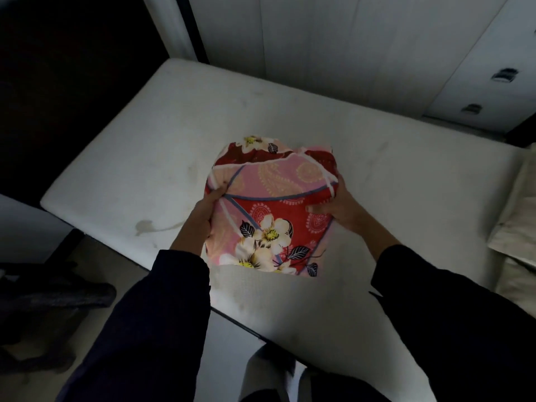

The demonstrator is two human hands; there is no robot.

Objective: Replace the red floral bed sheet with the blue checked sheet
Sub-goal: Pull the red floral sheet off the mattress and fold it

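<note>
The red floral bed sheet (269, 210) is off the bed and gathered into a thick folded bundle, red and pink with cream flowers, dark leaves and pale paisley rings. It sits between both hands over the near middle of the bare white mattress (145, 158). Whether its lower edge rests on the mattress or hangs just above it cannot be told.

The left hand (203, 216) grips the bundle's left side, thumb on the top face and fingers tucked out of sight beneath. The right hand (339, 207) grips the right side, thumb pressed flat on the red panel and fingers curled round the edge. Both arms come in from the near side in dark sleeves (150, 314).

The mattress shows a greyish stain (143, 226) near its left edge and fainter smudges further in. Beyond it, at the far right, stands a white cabinet (478, 53) with two dark recessed handles (504, 74); it is closed, so its contents are hidden. A pale crumpled piece of bedding (516, 216) lies at the right edge. On the floor at the near left is a heap of dark cloth (52, 294).
</note>
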